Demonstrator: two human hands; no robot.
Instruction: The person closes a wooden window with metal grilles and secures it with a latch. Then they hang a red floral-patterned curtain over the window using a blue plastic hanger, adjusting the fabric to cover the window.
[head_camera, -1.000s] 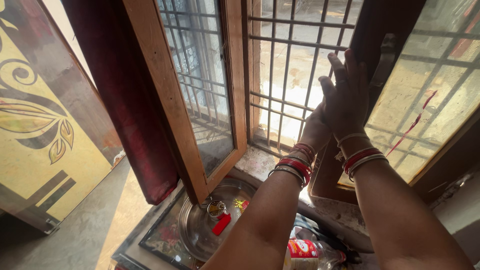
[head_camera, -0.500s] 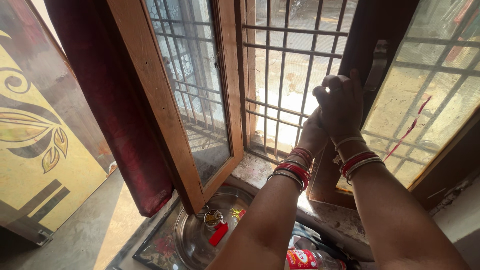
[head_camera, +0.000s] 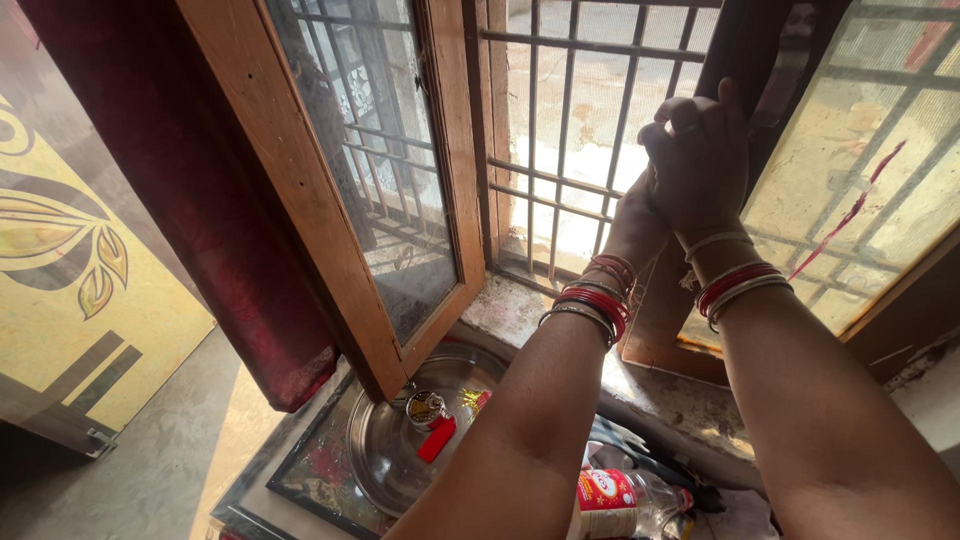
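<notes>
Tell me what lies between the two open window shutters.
In the head view, a metal window grille fills the gap between the left shutter and the right shutter; both hands are raised before its right part.

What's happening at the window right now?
A person has both hands up at the edge of the right window shutter. The right hand is curled on its dark frame; the left hand is tucked just behind it. The left shutter stands open. Below sits a steel plate.

Both hands are raised at the right window shutter (head_camera: 850, 190): the right hand (head_camera: 700, 160) curls against its dark frame edge, the left hand (head_camera: 632, 228) tucked just behind.
</notes>
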